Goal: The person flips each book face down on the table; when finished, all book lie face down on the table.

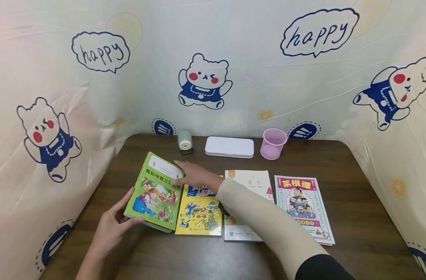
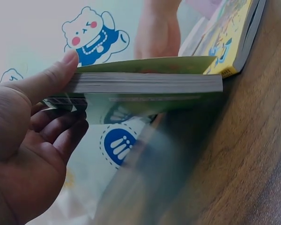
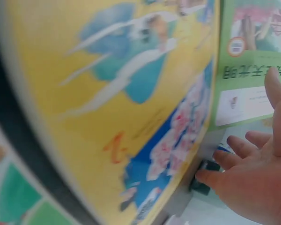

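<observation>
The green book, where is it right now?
In the head view, the green book is at the left side of the table, held in the left hand, just left of the yellow book.

Glossy paper-covered green book (image 1: 156, 196), wood-grain table (image 1: 206, 258), plastic cup (image 1: 272, 147), cloth backdrop (image 1: 258, 85)

and here's a plain cream sleeve (image 1: 269, 221), snug and smooth, running from just behind the right hand (image 1: 199, 174) up to a black sleeve (image 1: 321, 268); across the way, the left hand (image 1: 109, 227) is bare!
</observation>
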Available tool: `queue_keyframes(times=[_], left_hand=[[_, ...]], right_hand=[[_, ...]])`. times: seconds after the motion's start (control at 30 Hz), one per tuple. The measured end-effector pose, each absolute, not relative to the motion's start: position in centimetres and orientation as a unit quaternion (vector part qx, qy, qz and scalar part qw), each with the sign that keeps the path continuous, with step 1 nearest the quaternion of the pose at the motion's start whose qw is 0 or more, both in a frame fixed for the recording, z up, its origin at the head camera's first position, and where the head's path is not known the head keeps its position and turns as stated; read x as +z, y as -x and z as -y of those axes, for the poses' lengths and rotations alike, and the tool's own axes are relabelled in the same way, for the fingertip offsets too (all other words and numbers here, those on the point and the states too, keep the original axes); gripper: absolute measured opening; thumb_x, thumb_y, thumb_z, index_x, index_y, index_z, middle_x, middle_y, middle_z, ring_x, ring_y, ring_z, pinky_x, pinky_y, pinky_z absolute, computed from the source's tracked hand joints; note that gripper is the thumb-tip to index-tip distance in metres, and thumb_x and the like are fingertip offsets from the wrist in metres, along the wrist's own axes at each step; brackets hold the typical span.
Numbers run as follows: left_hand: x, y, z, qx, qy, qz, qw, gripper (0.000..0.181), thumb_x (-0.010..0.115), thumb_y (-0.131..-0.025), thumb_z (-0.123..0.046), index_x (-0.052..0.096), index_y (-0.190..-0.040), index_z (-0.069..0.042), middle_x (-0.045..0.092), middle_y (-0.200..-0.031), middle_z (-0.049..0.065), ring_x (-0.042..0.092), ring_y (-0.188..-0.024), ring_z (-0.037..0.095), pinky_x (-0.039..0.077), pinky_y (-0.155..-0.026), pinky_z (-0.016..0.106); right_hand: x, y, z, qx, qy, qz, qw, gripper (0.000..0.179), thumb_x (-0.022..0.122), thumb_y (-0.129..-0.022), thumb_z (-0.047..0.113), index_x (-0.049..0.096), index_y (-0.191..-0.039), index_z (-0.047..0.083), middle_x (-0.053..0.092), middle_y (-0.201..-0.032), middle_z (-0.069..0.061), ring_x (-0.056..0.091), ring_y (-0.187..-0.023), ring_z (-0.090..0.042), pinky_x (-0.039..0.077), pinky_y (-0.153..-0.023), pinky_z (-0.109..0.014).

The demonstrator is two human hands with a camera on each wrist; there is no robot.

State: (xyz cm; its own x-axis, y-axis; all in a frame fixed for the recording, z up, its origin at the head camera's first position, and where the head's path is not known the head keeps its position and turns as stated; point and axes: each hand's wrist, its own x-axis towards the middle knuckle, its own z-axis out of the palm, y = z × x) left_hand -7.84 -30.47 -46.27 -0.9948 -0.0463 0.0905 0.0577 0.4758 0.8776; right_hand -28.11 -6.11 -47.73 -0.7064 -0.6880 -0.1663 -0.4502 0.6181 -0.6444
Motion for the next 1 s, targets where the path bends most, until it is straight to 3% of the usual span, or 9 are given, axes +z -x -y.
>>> queue_keyframes(times=[0.13,0.4,0.67,1.0], left_hand=[[-46.0,7.6,30.0,-0.513,0.018,0.857,0.056,0.085,0.08,-0.089,-0.009,0.036,-0.161,-0.018,0.037,-0.161,0.023,0.061,-0.108,-0.007,0.057,-0.082,0.015],[-45.6,7.1,29.0,-0.506,0.055,0.857,0.078,0.085,0.081,-0.086,-0.003,0.04,-0.159,-0.015,0.041,-0.158,0.025,0.061,-0.113,-0.008,0.057,-0.085,0.016],[-45.6,7.1,28.4,-0.523,0.079,0.845,0.08,0.087,0.082,-0.084,0.001,0.041,-0.159,-0.016,0.042,-0.16,0.018,0.06,-0.119,-0.005,0.057,-0.087,0.018],[-45.8,7.2,28.2,-0.525,0.086,0.843,0.081,0.081,0.081,-0.085,0.001,0.046,-0.156,-0.014,0.047,-0.159,0.007,0.064,-0.116,-0.001,0.059,-0.086,0.021]], right_hand=[[-47.1,28.1,6.8,-0.31,0.347,-0.864,0.19,0.096,0.065,-0.096,0.058,0.012,-0.168,0.023,0.025,-0.171,-0.004,0.033,-0.153,-0.022,0.033,-0.123,-0.039],[-45.3,27.8,7.8,-0.354,0.356,-0.848,0.169,0.093,0.06,-0.098,0.061,0.01,-0.168,0.024,0.021,-0.172,-0.003,0.031,-0.154,-0.023,0.033,-0.123,-0.041],[-44.0,27.6,8.0,-0.405,0.346,-0.834,0.147,0.089,0.056,-0.1,0.059,0.008,-0.168,0.027,0.025,-0.171,-0.005,0.037,-0.151,-0.026,0.038,-0.12,-0.045],[-43.0,27.1,8.0,-0.446,0.319,-0.824,0.144,0.088,0.06,-0.098,0.06,0.018,-0.166,0.022,0.033,-0.167,-0.012,0.04,-0.149,-0.03,0.043,-0.116,-0.05]])
